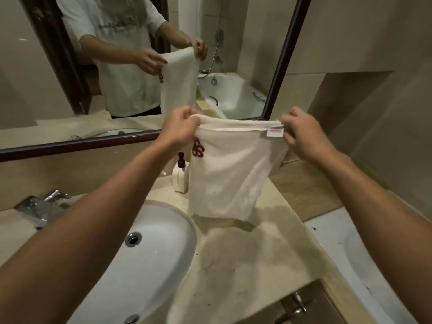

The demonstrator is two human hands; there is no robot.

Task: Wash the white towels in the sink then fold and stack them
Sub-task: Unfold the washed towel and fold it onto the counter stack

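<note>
I hold one white towel (230, 169) up in front of me by its top edge, my left hand (181, 128) bunching the left corner in a tight grip and my right hand (301, 136) pinching the right corner beside the small sewn label (275, 132). The cloth hangs doubled, a dark red embroidered mark (198, 148) near the upper left, and its lower hem is just above the beige worktop (245, 260), close to it, though I cannot tell whether it touches.

Just behind the towel's left edge stands a white pump bottle (180, 175) with a dark nozzle, partly covered by the cloth. To my lower left is the white sink (149, 249), its drain visible, with the chrome tap (44, 204) at its far left, half behind my left forearm. The worktop under and in front of the towel is bare but blotched with dark, damp-looking patches.

The worktop ends on the right at a slanted edge; beyond it lies the white rim of a bathtub (364, 260). A dark-framed mirror (140, 66) fills the wall ahead and shows my hands and the hanging towel. A cabinet handle (299, 302) shows below the worktop's edge. The sink's near side is cut off by the frame.
</note>
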